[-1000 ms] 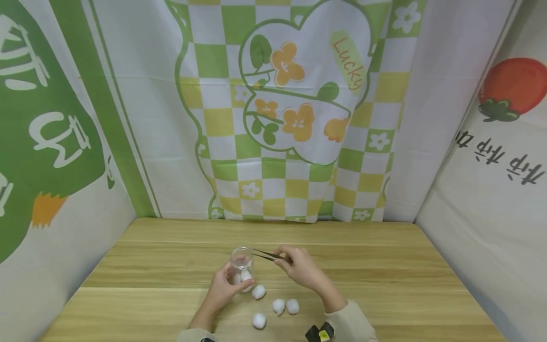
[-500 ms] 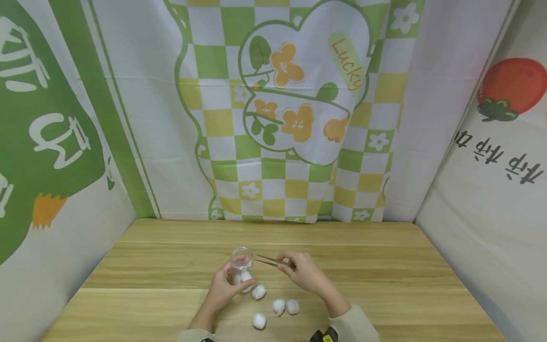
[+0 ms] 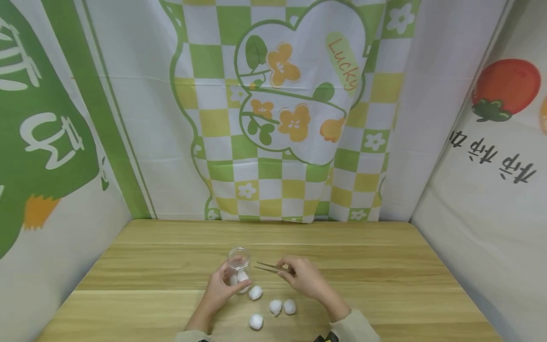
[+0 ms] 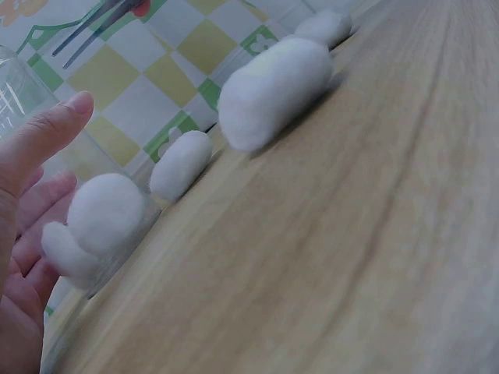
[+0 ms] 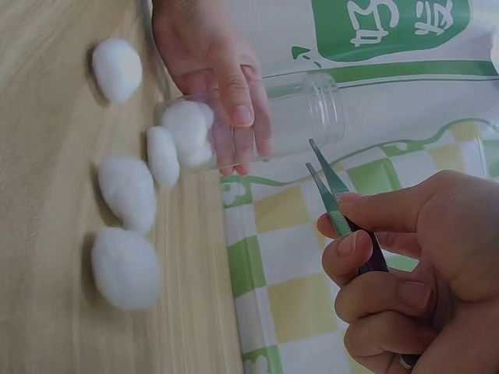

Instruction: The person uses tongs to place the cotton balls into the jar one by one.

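In the head view my left hand [image 3: 217,290] holds a clear jar [image 3: 238,259] upright on the table, thumb in front and fingers behind. The jar has no lid on it, and a few white cotton balls [image 5: 187,128] lie at its bottom. My right hand [image 3: 305,278] pinches a pair of tweezers [image 3: 267,268] to the right of the jar. Their tips point left, apart from each other, with nothing between them. In the right wrist view the tips are near the jar's mouth. Several loose cotton balls [image 3: 256,292] lie on the table, one right beside the jar.
The wooden table [image 3: 367,266] reaches back to a checked green and yellow cloth [image 3: 273,190]. Printed cloths also hang at the left [image 3: 55,142] and right [image 3: 483,190] sides. Loose cotton balls [image 3: 256,322] sit between my forearms.
My right hand has drawn the tweezers down and slightly right, away from the jar's rim. My left hand still holds the jar in place. The head view has shifted a little.
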A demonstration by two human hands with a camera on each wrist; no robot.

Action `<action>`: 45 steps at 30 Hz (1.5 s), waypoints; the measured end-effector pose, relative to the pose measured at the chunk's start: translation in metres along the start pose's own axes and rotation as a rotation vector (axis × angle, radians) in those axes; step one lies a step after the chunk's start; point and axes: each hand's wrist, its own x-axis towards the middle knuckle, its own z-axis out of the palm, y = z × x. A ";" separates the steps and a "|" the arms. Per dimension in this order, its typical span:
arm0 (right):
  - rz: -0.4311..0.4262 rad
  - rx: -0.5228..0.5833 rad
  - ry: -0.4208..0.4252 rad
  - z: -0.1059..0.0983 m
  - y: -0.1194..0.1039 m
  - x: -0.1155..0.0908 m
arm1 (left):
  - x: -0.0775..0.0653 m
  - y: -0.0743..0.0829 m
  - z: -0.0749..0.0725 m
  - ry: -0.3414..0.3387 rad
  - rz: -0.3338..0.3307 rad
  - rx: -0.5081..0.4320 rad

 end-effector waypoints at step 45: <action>-0.065 -0.177 -0.078 0.030 0.016 -0.020 | 0.000 0.000 0.000 0.014 -0.021 0.004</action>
